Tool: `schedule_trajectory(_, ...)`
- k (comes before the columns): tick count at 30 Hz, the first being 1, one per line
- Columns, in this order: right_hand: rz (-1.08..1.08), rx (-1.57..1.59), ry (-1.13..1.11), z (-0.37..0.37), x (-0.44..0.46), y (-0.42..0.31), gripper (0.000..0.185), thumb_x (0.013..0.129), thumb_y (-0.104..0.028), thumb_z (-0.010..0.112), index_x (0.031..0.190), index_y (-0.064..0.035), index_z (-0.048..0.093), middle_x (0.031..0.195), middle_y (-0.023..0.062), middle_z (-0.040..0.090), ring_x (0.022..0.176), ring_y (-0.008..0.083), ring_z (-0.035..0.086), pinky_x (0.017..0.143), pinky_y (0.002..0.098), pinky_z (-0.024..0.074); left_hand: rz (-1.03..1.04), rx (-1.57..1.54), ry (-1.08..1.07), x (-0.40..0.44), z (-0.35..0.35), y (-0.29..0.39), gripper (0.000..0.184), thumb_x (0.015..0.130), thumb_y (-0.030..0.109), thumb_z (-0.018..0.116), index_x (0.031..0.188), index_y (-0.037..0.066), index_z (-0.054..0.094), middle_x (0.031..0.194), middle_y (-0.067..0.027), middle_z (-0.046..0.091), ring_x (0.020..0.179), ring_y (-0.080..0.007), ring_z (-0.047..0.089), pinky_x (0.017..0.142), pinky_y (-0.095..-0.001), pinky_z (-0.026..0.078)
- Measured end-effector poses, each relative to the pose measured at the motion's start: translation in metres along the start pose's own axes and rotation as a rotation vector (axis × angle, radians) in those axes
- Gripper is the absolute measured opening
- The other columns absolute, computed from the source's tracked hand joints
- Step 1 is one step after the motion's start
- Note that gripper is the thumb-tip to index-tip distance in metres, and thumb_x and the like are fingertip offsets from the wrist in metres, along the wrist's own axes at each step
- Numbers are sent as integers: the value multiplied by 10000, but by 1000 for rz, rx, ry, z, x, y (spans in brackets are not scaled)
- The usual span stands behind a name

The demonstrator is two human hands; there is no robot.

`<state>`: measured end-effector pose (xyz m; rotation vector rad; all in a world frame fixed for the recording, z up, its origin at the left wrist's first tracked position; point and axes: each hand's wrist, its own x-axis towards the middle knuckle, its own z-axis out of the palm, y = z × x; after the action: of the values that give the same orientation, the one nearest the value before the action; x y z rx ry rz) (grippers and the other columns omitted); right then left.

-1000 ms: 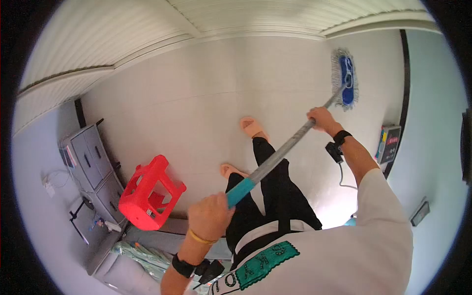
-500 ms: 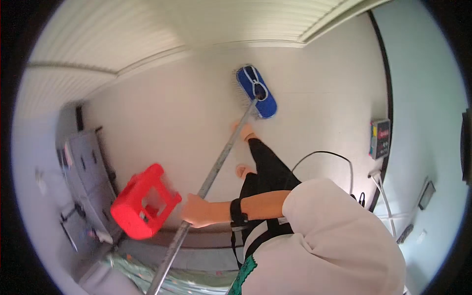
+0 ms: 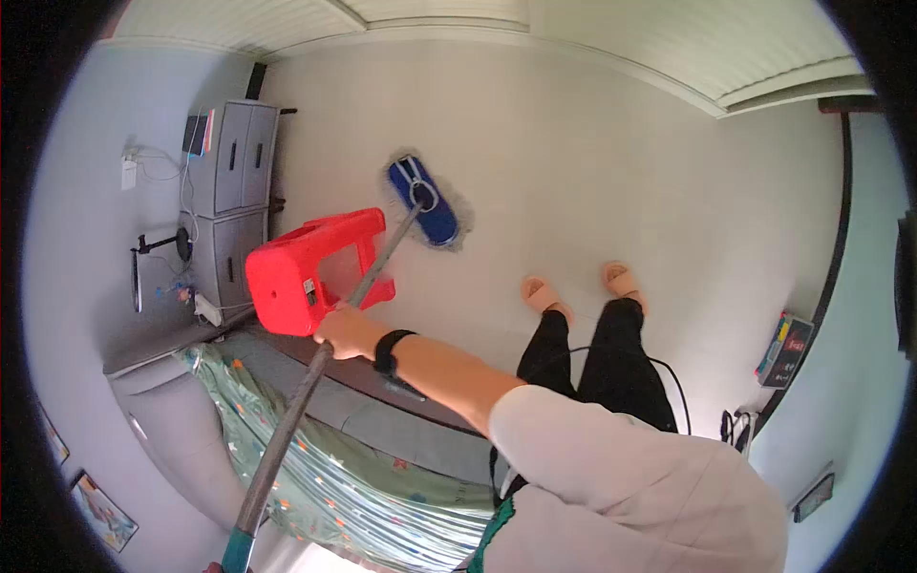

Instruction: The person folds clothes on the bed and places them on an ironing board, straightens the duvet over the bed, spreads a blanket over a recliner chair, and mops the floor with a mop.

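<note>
A flat mop with a blue head and grey fringe lies on the pale floor, its long metal handle slanting down to the lower left. My right hand, a black band on its wrist, is closed around the handle's middle. At the bottom edge, a sliver of my left hand shows at the green end of the handle, fingers closed on it; the rest is cut off. A red plastic stool stands upright beside the handle, just beyond my right hand.
Grey cabinets stand along the left wall. A bed with a green patterned cover lies at the lower left. A dark box leans by the right wall. Pale slatted doors line the far side. My sandaled feet are on the floor.
The mop head has moved left across the floor, nearer the stool. My view has turned, so the feet, cabinets and bed show more fully. My right hand keeps its grip on the handle.
</note>
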<state>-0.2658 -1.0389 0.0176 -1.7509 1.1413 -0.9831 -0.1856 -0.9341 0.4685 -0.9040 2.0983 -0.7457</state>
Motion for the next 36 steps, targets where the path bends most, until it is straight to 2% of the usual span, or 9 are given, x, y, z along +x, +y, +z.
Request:
schedule_trajectory(8, 212, -58, 62, -70, -108, 20, 186, 527, -153, 620, 701, -142, 555, 653, 54, 551, 700, 246, 551, 656, 369, 359, 10, -106, -77, 19, -2, 14, 258, 643, 326, 677, 684, 96, 569, 545, -73, 502, 434, -247, 467, 422, -357, 396)
schedule_trajectory(10, 194, -112, 119, -97, -147, 36, 192, 509, -142, 613, 684, -133, 533, 647, 53, 543, 680, 260, 539, 614, 375, 363, 122, -6, 320, 30, 8, 36, 381, 529, 357, 686, 660, 75, 467, 615, -96, 465, 573, -288, 472, 519, -378, 342)
schedule_trajectory(11, 188, -120, 143, -110, -164, 40, 186, 501, -136, 609, 665, -128, 523, 636, 55, 537, 663, 270, 531, 592, 378, 364, 106, -112, 187, 39, -2, 50, 375, 550, 351, 680, 660, 75, 451, 619, -88, 447, 581, -274, 458, 528, -375, 328)
schedule_trajectory(17, 592, -329, 9, -244, -339, 78, 208, 510, -198, 621, 604, -82, 475, 608, 92, 512, 613, 293, 526, 500, 367, 386, 268, -544, 170, 113, -49, 192, 288, 533, 238, 670, 619, 89, 440, 535, -64, 377, 479, -248, 417, 451, -372, 286)
schedule_trajectory(20, 387, -221, 202, -256, -449, 147, 205, 534, -185, 642, 587, -79, 475, 634, 84, 529, 620, 288, 526, 501, 360, 377, 401, -853, 106, 130, -38, 280, 252, 557, 233, 653, 623, 105, 447, 515, -48, 425, 434, -243, 462, 376, -346, 338)
schedule_trajectory(24, 565, -493, -297, -285, -546, 183, 161, 532, -175, 619, 538, -88, 483, 529, 111, 506, 555, 332, 521, 543, 445, 389, 424, -1065, 120, 119, -27, 371, 235, 586, 239, 634, 692, 103, 475, 556, -60, 478, 500, -253, 510, 434, -353, 396)
schedule_trajectory(31, 434, -449, -557, -191, -455, 76, 173, 532, -295, 643, 621, -157, 591, 533, 93, 535, 560, 306, 555, 504, 398, 431, -48, -1024, -42, -22, 35, 265, 291, 489, 301, 693, 538, 116, 474, 515, -51, 459, 483, -233, 498, 428, -349, 371)
schedule_trajectory(33, 104, -246, -428, -154, -414, 25, 192, 551, -311, 646, 655, -159, 592, 524, 87, 530, 548, 301, 552, 498, 406, 426, -163, -834, -162, -91, 47, 221, 309, 456, 298, 708, 510, 111, 468, 477, -50, 443, 462, -232, 484, 433, -352, 366)
schedule_trajectory(36, 108, -208, -830, -88, -351, -58, 225, 577, -340, 632, 709, -159, 602, 563, 107, 558, 571, 304, 568, 522, 415, 441, -434, -766, -391, -211, 62, 179, 312, 444, 282, 709, 474, 100, 456, 450, -51, 437, 437, -228, 467, 438, -358, 364)
